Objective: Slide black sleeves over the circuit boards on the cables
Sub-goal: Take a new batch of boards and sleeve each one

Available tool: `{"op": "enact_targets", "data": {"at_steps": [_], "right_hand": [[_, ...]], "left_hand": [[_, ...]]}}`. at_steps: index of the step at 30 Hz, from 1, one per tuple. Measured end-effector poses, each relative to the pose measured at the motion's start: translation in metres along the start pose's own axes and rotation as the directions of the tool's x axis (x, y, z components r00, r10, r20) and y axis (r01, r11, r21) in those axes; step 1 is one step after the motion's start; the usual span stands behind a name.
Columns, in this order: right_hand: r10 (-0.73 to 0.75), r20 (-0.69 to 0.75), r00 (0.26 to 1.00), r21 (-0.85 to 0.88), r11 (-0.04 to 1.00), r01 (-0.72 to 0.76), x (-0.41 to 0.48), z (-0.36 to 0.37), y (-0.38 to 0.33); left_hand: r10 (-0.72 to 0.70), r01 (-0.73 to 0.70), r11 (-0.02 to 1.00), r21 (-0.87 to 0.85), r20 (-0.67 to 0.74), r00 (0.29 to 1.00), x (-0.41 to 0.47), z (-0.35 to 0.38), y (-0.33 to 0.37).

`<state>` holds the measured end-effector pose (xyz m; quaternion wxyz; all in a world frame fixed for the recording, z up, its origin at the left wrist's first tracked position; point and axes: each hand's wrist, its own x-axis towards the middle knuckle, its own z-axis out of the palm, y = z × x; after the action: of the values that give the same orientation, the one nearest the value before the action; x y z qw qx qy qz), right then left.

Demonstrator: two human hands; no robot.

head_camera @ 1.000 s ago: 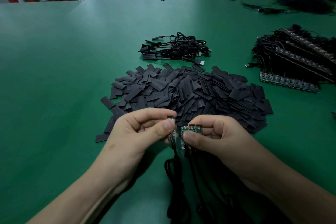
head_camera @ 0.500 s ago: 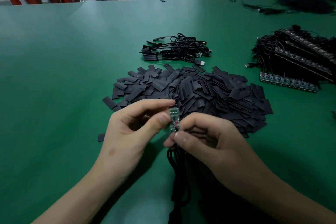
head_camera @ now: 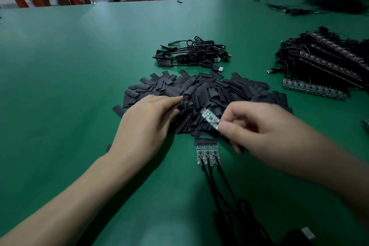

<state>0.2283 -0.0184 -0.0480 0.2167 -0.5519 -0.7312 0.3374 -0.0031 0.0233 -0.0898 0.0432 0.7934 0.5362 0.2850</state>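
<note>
A small bare circuit board (head_camera: 210, 119) sits just right of centre in the frame, pinched at its lower end between the thumb and fingers of the right hand (head_camera: 257, 132). It tilts up and to the left above the near edge of a broad heap of flat black sleeves (head_camera: 201, 98) that fills the middle of the frame. The left hand (head_camera: 147, 126) reaches into the left side of that heap, fingertips narrowed onto the sleeves; whether it has one pinched yet cannot be told.

Just below the heap, at centre, three more bare circuit boards (head_camera: 207, 155) lie side by side on the green surface (head_camera: 79, 66), each on its own black cable (head_camera: 217, 181) running toward the lower right of the frame. One loose sleeve touches their top edge.

Above the heap lies a small bundle of cables with sleeves already on (head_camera: 191, 54), which looks like finished work. At the right edge, a large stack of cabled boards (head_camera: 319, 68) with bare green ends showing appears to be waiting. By this evidence the task is at an early stage: a few done, many left.
</note>
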Motion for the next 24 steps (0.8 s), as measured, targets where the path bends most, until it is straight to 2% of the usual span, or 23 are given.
{"op": "enact_targets", "data": {"at_steps": [2,4,9,12,14,16,18,21,24], "right_hand": [[0.023,-0.002,1.0,-0.123,0.992,-0.023,0.003,0.011,0.003],[0.025,-0.007,1.0,-0.128,0.991,-0.025,0.006,0.02,0.007],[0.009,-0.071,0.997,0.065,0.998,-0.005,0.009,0.033,0.015],[0.008,-0.133,0.991,0.166,0.986,0.014,0.011,0.038,0.016],[0.008,-0.212,0.977,0.235,0.971,0.043,0.012,0.039,0.016],[0.0,-0.246,0.969,0.256,0.964,0.065,0.012,0.039,0.017],[-0.023,-0.245,0.969,0.224,0.971,0.079,0.011,0.04,0.019],[-0.035,-0.194,0.98,0.241,0.967,0.082,0.009,0.044,0.02],[-0.032,-0.177,0.984,0.337,0.937,0.091,0.009,0.047,0.02]], "left_hand": [[-0.017,0.017,1.0,0.017,0.023,1.0,0.008,0.002,-0.001],[-0.01,0.01,1.0,0.005,0.012,1.0,0.011,0.004,-0.004],[0.027,-0.029,0.999,-0.024,-0.092,0.995,0.01,0.007,-0.006],[0.089,-0.109,0.985,-0.131,-0.15,0.985,0.005,0.004,0.002],[0.105,-0.129,0.939,-0.319,-0.092,0.99,0.001,0.003,0.012],[0.066,-0.063,0.872,-0.485,-0.011,0.998,-0.005,0.003,0.019],[0.011,0.012,0.819,-0.574,0.036,0.999,-0.011,0.005,0.022],[-0.023,0.044,0.797,-0.602,0.042,0.999,-0.02,0.007,0.021],[0.003,-0.024,0.842,-0.539,-0.04,0.999,-0.027,0.007,0.024]]}}
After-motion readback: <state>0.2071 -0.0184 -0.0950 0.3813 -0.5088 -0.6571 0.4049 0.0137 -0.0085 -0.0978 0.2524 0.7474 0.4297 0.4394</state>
